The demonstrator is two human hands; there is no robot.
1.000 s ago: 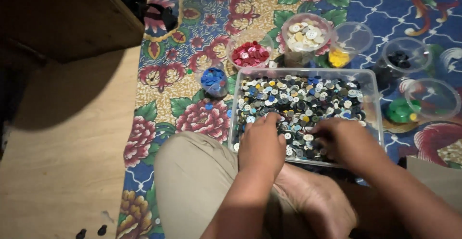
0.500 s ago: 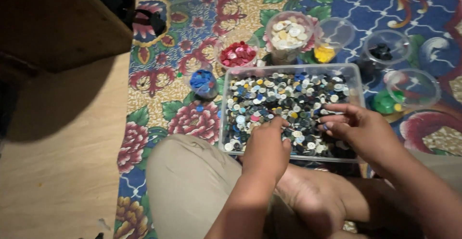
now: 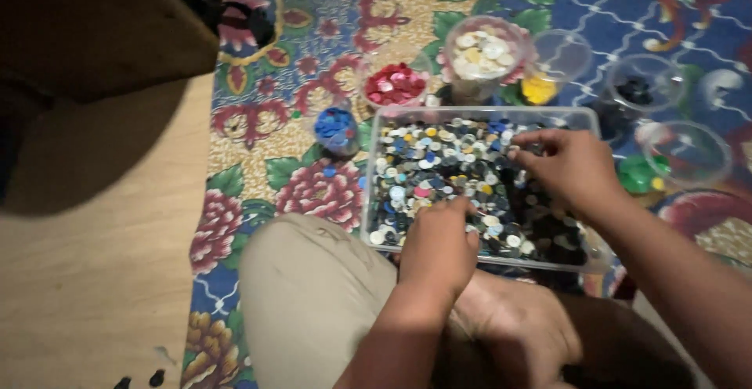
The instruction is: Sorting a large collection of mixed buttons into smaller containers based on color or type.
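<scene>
A clear plastic tray (image 3: 368, 201) full of mixed coloured buttons (image 3: 439, 158) lies on a flowered carpet in front of my knees. My left hand (image 3: 439, 244) rests knuckles-up on the buttons at the tray's near edge, its fingers curled down into them. My right hand (image 3: 568, 166) hovers over the tray's right half, fingertips pinched towards the buttons near the far side. Whether either hand holds a button is hidden by the fingers.
Round clear cups stand behind the tray: red buttons (image 3: 394, 83), white buttons (image 3: 483, 52), yellow (image 3: 540, 87), dark (image 3: 638, 91), green (image 3: 638, 173), and a small blue cup (image 3: 337, 126) at the left. A dark cabinet (image 3: 94, 21) stands far left over wooden floor (image 3: 86, 279).
My right hand has moved from the tray's near right part up and left towards its far side. The left hand stays at the near edge. The view has shifted slightly.
</scene>
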